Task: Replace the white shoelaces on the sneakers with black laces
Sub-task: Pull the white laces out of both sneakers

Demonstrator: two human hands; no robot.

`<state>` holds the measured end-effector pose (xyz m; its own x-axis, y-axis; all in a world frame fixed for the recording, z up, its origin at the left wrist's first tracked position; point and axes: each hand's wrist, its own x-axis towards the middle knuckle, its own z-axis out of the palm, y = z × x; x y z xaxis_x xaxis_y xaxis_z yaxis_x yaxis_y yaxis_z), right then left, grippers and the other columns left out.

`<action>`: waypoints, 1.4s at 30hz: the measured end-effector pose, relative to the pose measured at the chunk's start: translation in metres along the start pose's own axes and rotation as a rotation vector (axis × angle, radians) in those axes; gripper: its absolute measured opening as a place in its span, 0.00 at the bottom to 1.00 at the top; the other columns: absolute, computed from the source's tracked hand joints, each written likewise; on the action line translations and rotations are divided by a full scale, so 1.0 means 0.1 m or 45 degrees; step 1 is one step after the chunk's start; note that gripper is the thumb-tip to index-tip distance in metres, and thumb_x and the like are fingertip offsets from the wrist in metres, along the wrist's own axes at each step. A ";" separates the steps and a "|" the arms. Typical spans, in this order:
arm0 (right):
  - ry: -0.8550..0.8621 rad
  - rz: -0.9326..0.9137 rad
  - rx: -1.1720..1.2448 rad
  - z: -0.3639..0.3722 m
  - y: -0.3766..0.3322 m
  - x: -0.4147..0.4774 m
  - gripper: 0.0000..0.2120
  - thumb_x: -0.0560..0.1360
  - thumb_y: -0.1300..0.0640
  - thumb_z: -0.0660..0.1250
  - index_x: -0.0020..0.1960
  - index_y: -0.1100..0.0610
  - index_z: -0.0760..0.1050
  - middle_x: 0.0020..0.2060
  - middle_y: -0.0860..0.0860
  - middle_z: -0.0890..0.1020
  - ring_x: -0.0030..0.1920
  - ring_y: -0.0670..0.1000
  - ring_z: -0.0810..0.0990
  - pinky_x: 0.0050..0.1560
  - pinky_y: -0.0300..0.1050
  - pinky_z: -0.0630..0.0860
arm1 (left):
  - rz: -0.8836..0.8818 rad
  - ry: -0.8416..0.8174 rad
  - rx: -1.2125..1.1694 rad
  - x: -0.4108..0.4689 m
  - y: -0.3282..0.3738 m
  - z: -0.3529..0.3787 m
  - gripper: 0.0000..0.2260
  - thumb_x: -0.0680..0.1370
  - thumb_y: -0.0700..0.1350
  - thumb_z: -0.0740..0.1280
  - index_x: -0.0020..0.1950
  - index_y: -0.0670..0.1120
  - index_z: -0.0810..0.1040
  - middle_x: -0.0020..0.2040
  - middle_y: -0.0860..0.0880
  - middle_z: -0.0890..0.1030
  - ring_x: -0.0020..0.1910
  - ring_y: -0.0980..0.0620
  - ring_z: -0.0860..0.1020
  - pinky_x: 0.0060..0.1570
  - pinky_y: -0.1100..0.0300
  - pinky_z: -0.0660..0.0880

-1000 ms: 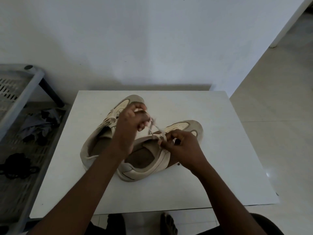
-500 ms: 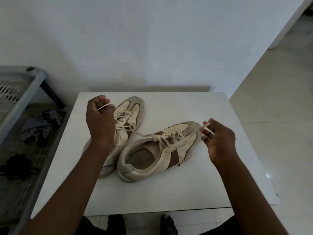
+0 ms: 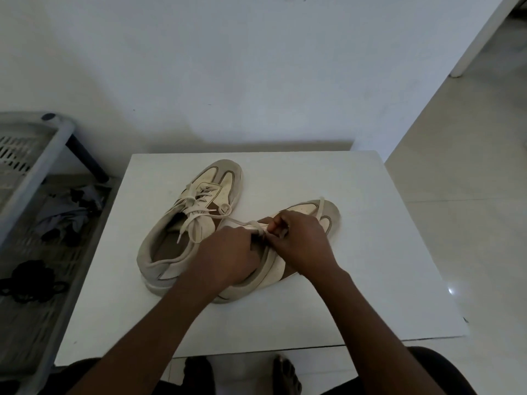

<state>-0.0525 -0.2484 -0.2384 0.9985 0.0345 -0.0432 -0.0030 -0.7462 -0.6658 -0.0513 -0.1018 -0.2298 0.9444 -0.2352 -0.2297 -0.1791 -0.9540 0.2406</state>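
Note:
Two cream and tan sneakers lie on a small white table (image 3: 370, 252). The left sneaker (image 3: 205, 192) keeps its white lace tied in a loose bow. Over the tongue of the right sneaker (image 3: 322, 212) both my hands meet. My left hand (image 3: 228, 252) and my right hand (image 3: 299, 238) each pinch the right sneaker's white lace (image 3: 251, 222) at the top eyelets. One loose lace end (image 3: 320, 206) runs toward the toe, another trails left. My hands hide most of that shoe's lacing.
A grey plastic rack (image 3: 34, 155) stands left of the table, with dark cloth (image 3: 68, 215) and a black bundle, possibly laces, (image 3: 28, 277) on its lower shelf. A white wall is behind. Tiled floor (image 3: 470, 195) lies to the right. My bare feet show below the table's near edge.
Half a second ago my hands were spread apart, pulling the lace ends out to the sides. Both have come back together over the right sneaker's tongue.

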 end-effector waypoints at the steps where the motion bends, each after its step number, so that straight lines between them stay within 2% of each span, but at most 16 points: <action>1: 0.026 0.007 -0.028 0.01 0.00 0.00 0.02 0.72 0.55 0.71 0.42 0.50 0.78 0.38 0.44 0.81 0.41 0.45 0.78 0.39 0.40 0.73 | -0.025 0.043 -0.062 -0.01 0.02 0.02 0.13 0.80 0.50 0.57 0.54 0.48 0.79 0.41 0.49 0.79 0.36 0.52 0.73 0.36 0.61 0.66; 5: 0.025 0.022 -0.049 0.05 -0.05 -0.01 0.04 0.72 0.60 0.67 0.41 0.52 0.78 0.35 0.46 0.80 0.39 0.47 0.77 0.37 0.41 0.70 | -0.116 0.157 -0.315 -0.02 0.08 0.05 0.14 0.81 0.49 0.58 0.55 0.47 0.82 0.47 0.45 0.83 0.44 0.48 0.79 0.40 0.61 0.67; 7: -0.053 0.072 0.063 -0.01 -0.05 -0.01 0.06 0.71 0.60 0.68 0.37 0.52 0.76 0.32 0.45 0.78 0.36 0.45 0.75 0.36 0.40 0.68 | -0.160 0.165 -0.317 -0.02 0.09 0.08 0.15 0.81 0.50 0.58 0.53 0.46 0.82 0.45 0.45 0.83 0.42 0.49 0.78 0.40 0.60 0.68; 10: -0.353 0.148 0.163 -0.31 0.02 -0.01 0.10 0.73 0.64 0.67 0.36 0.53 0.74 0.29 0.44 0.76 0.32 0.42 0.73 0.37 0.40 0.69 | -0.172 0.186 -0.205 0.01 0.04 0.08 0.15 0.80 0.51 0.57 0.50 0.47 0.82 0.41 0.48 0.81 0.38 0.51 0.76 0.37 0.60 0.67; 12: -0.616 0.194 0.334 -0.55 0.10 -0.05 0.12 0.73 0.69 0.65 0.36 0.55 0.72 0.31 0.47 0.75 0.31 0.39 0.73 0.35 0.33 0.69 | -0.085 0.223 -0.153 0.03 0.02 0.06 0.13 0.79 0.50 0.59 0.49 0.49 0.83 0.40 0.49 0.81 0.38 0.51 0.77 0.35 0.61 0.67; 15: -0.770 0.214 0.364 -0.71 0.25 -0.10 0.11 0.74 0.66 0.68 0.37 0.54 0.76 0.35 0.54 0.75 0.36 0.46 0.73 0.35 0.32 0.69 | 0.157 0.228 -0.074 0.08 -0.01 0.00 0.11 0.77 0.50 0.61 0.52 0.53 0.83 0.44 0.50 0.83 0.43 0.50 0.80 0.38 0.61 0.69; 17: -0.633 0.171 0.209 -0.63 0.27 -0.09 0.07 0.74 0.53 0.71 0.38 0.50 0.77 0.35 0.50 0.79 0.36 0.47 0.76 0.40 0.39 0.73 | 0.282 0.187 -0.001 0.13 -0.06 -0.04 0.11 0.77 0.51 0.61 0.53 0.53 0.82 0.45 0.50 0.83 0.43 0.50 0.80 0.38 0.60 0.71; 19: -0.412 0.170 0.048 -0.47 0.22 -0.07 0.14 0.70 0.38 0.70 0.42 0.48 0.76 0.35 0.45 0.82 0.37 0.45 0.80 0.41 0.44 0.76 | 0.349 0.140 0.052 0.16 -0.07 -0.06 0.10 0.77 0.52 0.62 0.52 0.53 0.81 0.44 0.50 0.82 0.42 0.50 0.79 0.38 0.60 0.69; 21: -0.249 0.175 -0.067 -0.30 0.13 -0.06 0.20 0.68 0.32 0.68 0.42 0.48 0.74 0.34 0.45 0.81 0.36 0.45 0.80 0.39 0.44 0.76 | 0.377 0.119 0.082 0.18 -0.07 -0.06 0.09 0.77 0.51 0.62 0.52 0.52 0.81 0.43 0.49 0.82 0.42 0.50 0.78 0.37 0.59 0.69; 22: -0.185 0.151 -0.122 -0.24 0.10 -0.05 0.19 0.68 0.33 0.69 0.41 0.48 0.73 0.34 0.45 0.81 0.36 0.46 0.80 0.38 0.44 0.76 | 0.389 0.128 0.092 0.18 -0.07 -0.06 0.09 0.77 0.51 0.62 0.52 0.52 0.81 0.42 0.49 0.82 0.41 0.49 0.78 0.37 0.59 0.69; 25: -0.119 0.034 -0.117 -0.18 0.10 -0.02 0.13 0.71 0.45 0.72 0.38 0.50 0.71 0.34 0.47 0.80 0.35 0.49 0.78 0.36 0.44 0.74 | 0.412 0.155 0.110 0.18 -0.10 -0.05 0.10 0.76 0.51 0.63 0.54 0.54 0.81 0.42 0.50 0.82 0.42 0.50 0.79 0.37 0.60 0.70; 28: -0.217 -0.017 0.122 -0.23 0.15 0.02 0.13 0.71 0.50 0.74 0.33 0.50 0.72 0.34 0.49 0.81 0.30 0.45 0.76 0.35 0.43 0.74 | 0.396 0.115 0.088 0.18 -0.14 -0.09 0.11 0.76 0.49 0.63 0.55 0.57 0.82 0.44 0.50 0.83 0.44 0.50 0.79 0.38 0.61 0.69; 31: -0.282 0.029 0.343 -0.18 0.17 0.03 0.13 0.72 0.53 0.74 0.33 0.53 0.74 0.34 0.52 0.82 0.27 0.44 0.74 0.32 0.40 0.72 | 0.412 0.123 0.064 0.19 -0.21 -0.11 0.11 0.76 0.48 0.65 0.55 0.56 0.83 0.42 0.49 0.83 0.42 0.50 0.78 0.38 0.61 0.68; 35: -0.280 0.099 0.573 0.03 0.15 0.01 0.10 0.74 0.56 0.72 0.36 0.57 0.74 0.35 0.56 0.82 0.31 0.48 0.74 0.36 0.48 0.74 | 0.389 0.122 0.057 0.17 -0.33 -0.12 0.08 0.74 0.47 0.66 0.48 0.52 0.85 0.37 0.48 0.82 0.38 0.48 0.78 0.36 0.62 0.65; 40: -0.255 0.115 0.610 0.24 0.02 0.01 0.10 0.78 0.57 0.65 0.38 0.50 0.74 0.29 0.44 0.79 0.26 0.41 0.73 0.33 0.41 0.70 | 0.233 0.143 0.100 0.16 -0.43 -0.17 0.08 0.74 0.48 0.66 0.46 0.52 0.85 0.35 0.49 0.80 0.33 0.52 0.71 0.34 0.62 0.63; 42: -0.247 0.094 0.569 0.28 -0.06 0.06 0.11 0.79 0.57 0.62 0.39 0.48 0.74 0.31 0.45 0.79 0.26 0.42 0.73 0.32 0.42 0.72 | 0.142 0.161 0.126 0.15 -0.43 -0.17 0.08 0.74 0.49 0.66 0.47 0.52 0.84 0.35 0.50 0.78 0.34 0.53 0.71 0.35 0.63 0.64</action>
<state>-0.0484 -0.2254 -0.2554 0.9662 0.1471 -0.2119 -0.1391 -0.3945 -0.9083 -0.0248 -0.0607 -0.2279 0.9433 -0.3208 -0.0849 -0.3046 -0.9386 0.1623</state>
